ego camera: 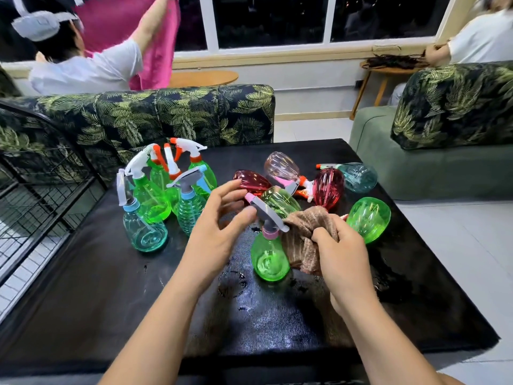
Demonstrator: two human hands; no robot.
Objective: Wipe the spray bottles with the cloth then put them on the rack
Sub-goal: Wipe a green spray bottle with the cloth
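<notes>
Green spray bottle (268, 259): upright on the black bench (111, 287), between the two hands, its grey and pink spray head tilted toward the left.
Left hand (219, 222): just left of the spray head, fingers spread and loosely curved, thumb tip touching the nozzle.
Right hand (342, 247): fingers curled tightly round a bunched brown cloth (304, 232).
Cloth: pressed against the right side of the bottle's neck and shoulder.
Standing bottles (151, 195): a green and teal cluster, upright, to the left.
Lying bottles (329, 187): red, pink, teal and green, on their sides behind the hands.
Rack (41, 190): black wire, off the bench's left edge.
</notes>
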